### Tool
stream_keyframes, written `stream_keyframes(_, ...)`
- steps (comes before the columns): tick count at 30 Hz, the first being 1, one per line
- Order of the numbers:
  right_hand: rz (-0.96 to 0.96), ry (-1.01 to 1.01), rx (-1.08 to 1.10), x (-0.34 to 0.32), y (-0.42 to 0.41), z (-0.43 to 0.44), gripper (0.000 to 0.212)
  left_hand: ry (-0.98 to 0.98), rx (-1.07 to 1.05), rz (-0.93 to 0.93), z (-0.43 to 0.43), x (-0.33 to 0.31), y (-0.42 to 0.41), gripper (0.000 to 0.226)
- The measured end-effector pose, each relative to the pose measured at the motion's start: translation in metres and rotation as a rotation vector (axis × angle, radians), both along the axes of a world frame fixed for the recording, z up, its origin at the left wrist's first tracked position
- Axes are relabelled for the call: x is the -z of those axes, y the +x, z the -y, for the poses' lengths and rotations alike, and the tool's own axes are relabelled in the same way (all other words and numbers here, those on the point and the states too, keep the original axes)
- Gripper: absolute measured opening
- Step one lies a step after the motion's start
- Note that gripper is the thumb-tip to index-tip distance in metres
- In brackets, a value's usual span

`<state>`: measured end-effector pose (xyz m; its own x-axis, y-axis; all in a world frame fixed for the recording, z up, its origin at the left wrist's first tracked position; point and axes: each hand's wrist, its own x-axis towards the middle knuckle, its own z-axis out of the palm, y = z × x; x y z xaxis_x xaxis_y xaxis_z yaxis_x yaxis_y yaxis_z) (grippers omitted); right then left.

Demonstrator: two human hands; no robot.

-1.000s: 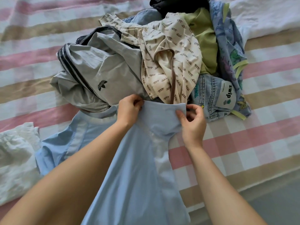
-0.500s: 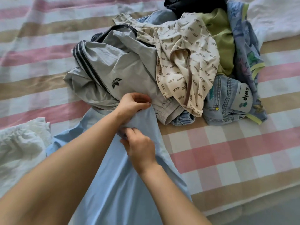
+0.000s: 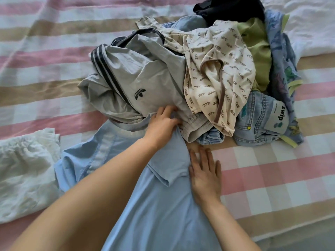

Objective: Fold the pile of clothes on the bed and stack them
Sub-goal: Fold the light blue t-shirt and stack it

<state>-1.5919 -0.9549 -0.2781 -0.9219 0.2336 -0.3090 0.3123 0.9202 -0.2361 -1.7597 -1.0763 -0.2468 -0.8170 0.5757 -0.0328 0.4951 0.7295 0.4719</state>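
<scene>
A light blue shirt [image 3: 159, 214] lies flat on the bed [image 3: 272, 169]. It runs from the near edge of the bed up to the pile [image 3: 183, 57] of clothes. One sleeve is folded in over the body of the shirt.

The left hand [image 3: 162, 123] is at the top of the shirt, right where it meets the pile. Its fingers are bent and hold a bit of the blue cloth. The right hand [image 3: 205, 174] lies flat just beside the folded sleeve. Its fingers are straight and loose and hold nothing. They rest on the bed, and the heel of the hand sits on the edge of the shirt.

The pile sits in the middle of the bed, behind the shirt. A grey cloth [image 3: 145, 78] with dark stripes and a small dark logo is on its left side and touches the top of the shirt. A cream top [image 3: 217, 69] with little squiggles lies over the middle. Jeans [image 3: 253, 122] with a grey tag poke out at the right, on the side near the person. A green top [image 3: 257, 44] lies behind the cream one. A dark cloth [image 3: 230, 9] is at the far side of the pile, and a blue flower cloth [image 3: 282, 69] runs down the pile's right side.

A crumpled white cloth [image 3: 23, 169] lies at the left edge of the bed, just beside the shirt. The bed cover has pink, tan and white stripes and squares.
</scene>
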Motion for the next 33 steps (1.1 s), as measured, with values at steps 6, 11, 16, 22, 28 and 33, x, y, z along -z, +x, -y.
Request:
stream_keyframes(6,-0.385,-0.147,0.061,-0.037,-0.009,0.027,0.044,0.287,-0.233,-0.026,0.042,-0.024,0.020,0.026)
stream_keyframes(11,-0.461,-0.447,-0.197,-0.064,-0.044,0.094,0.026,0.390,-0.701,-0.024,0.160,-0.035,0.057,0.021)
stream_keyframes(16,-0.156,-0.645,-0.353,-0.057,-0.091,0.175,0.022,0.286,-1.032,0.123,0.244,-0.029,0.094,0.033)
stream_keyframes(22,0.058,-0.451,-0.540,-0.029,-0.140,0.229,0.053,0.092,-0.847,0.267,0.259,-0.009,0.079,0.034)
stream_keyframes(28,0.025,-0.297,-0.543,-0.022,-0.162,0.232,0.030,-0.131,-0.745,0.487,0.261,-0.006,0.055,0.030)
stream_keyframes(33,0.010,-0.380,-0.465,-0.026,-0.164,0.222,0.011,0.293,-0.819,0.402,0.275,-0.020,0.072,0.011)
